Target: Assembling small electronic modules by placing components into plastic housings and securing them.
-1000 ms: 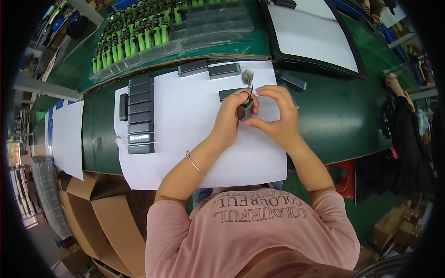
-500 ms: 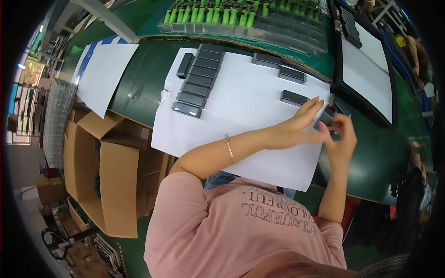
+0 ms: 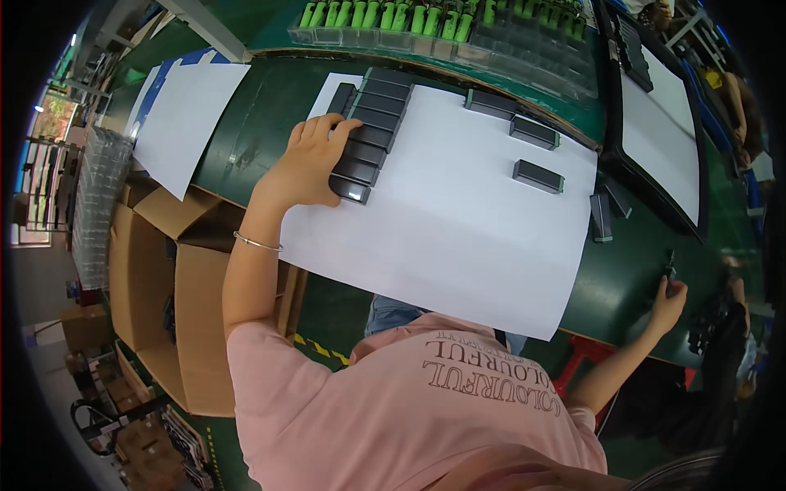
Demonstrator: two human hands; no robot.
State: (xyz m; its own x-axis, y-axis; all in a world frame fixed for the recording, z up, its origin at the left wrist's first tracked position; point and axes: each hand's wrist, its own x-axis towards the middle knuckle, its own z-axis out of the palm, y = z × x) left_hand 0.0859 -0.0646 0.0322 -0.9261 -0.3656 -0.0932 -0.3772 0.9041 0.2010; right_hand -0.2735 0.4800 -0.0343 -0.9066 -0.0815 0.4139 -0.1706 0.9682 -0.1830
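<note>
On white paper (image 3: pixel 458 254), I spread my left hand (image 3: pixel 307 164) wide against a row of dark-grey oblong boxes (image 3: pixel 378 105), while off it my right hand (image 3: pixel 667 308) curls at a small dark piece (image 3: pixel 671 265), grip unclear.

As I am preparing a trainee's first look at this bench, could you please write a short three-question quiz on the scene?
1. True or false: the left hand is at the row of black cases, while the right hand is beyond the right edge of the white paper.
2. Where do the green pieces stand?
a) in the carton
b) in the clear tray
c) on the white paper
3. Fill in: the bracelet is on the ____ wrist.

Key: 1 true; 2 b; 3 left.
</note>
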